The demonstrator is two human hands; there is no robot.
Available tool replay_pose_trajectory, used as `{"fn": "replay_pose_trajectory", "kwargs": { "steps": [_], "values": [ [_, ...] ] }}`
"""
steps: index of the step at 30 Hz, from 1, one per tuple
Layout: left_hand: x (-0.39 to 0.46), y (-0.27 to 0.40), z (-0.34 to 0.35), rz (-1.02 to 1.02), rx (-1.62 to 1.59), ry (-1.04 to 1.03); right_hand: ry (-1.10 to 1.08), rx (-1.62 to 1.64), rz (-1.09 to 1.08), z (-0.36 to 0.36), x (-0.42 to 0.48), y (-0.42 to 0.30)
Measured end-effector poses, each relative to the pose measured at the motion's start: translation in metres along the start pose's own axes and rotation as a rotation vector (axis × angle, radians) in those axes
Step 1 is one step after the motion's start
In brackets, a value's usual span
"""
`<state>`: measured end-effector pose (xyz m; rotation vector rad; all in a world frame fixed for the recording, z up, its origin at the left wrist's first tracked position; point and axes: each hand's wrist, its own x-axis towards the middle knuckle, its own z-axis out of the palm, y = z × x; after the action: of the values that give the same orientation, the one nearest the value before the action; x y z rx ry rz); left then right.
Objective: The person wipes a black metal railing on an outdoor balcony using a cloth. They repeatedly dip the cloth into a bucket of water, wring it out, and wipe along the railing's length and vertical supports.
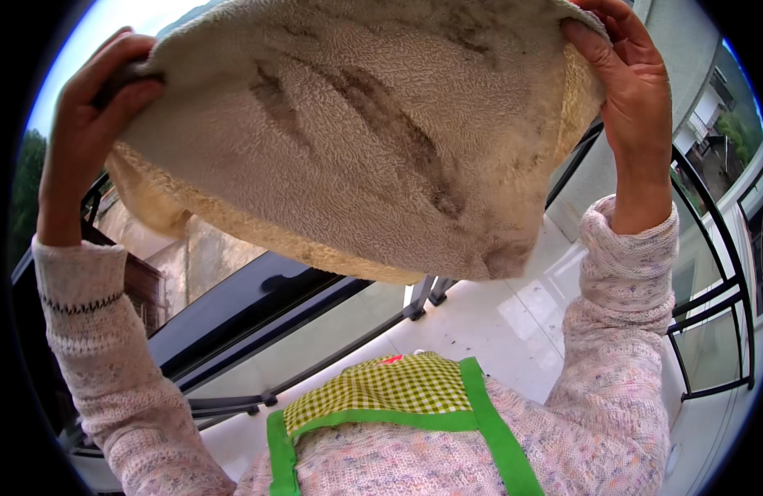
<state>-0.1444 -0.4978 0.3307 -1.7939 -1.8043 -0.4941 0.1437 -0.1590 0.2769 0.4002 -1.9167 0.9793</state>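
A beige terry cloth (332, 142) with dark brown stains is stretched between my raised hands. At the upper left, my left hand (102, 93) pinches one corner of it between thumb and fingers. My right hand (629, 80) grips the opposite upper edge, thumb on the near face. The cloth hangs in folds, and a yellower layer (294, 245) shows behind its lower border. Its top edge runs partly out of the picture. Below it I wear a green-checked apron (381, 390) with green trim over a knitted sweater (381, 462).
A balcony railing with a dark metal rail (257, 310) and glass panels (332, 322) crosses below the cloth. White floor tiles (480, 322) reflect light. At right stands a curved black metal frame (737, 279). Buildings (706, 111) and trees lie beyond.
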Motion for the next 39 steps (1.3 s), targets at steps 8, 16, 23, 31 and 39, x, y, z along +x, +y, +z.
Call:
{"fn": "replay_pose_trajectory", "kwargs": {
  "steps": [8, 16, 23, 31, 39],
  "values": [
    [0.131, -0.013, 0.167, 0.034, -0.247, 0.145, 0.078, -0.491, 0.153, -0.094, -0.007, 0.11],
    [0.187, 0.055, 0.4, -0.41, -0.514, -0.66, 0.046, -1.21, 0.12, -0.065, -0.117, 0.24],
    [0.204, 0.106, 0.502, -0.365, -1.153, -0.894, -0.104, -0.929, 0.255, -0.035, -0.169, 0.26],
    [0.175, 0.098, 0.455, -0.239, -0.788, -0.945, -0.539, -0.922, 0.217, -0.03, -0.15, 0.217],
    [0.02, 0.066, 0.323, -0.381, -0.585, -0.813, -0.808, -0.763, 0.005, 0.105, -0.125, 0.16]
  ]
}}
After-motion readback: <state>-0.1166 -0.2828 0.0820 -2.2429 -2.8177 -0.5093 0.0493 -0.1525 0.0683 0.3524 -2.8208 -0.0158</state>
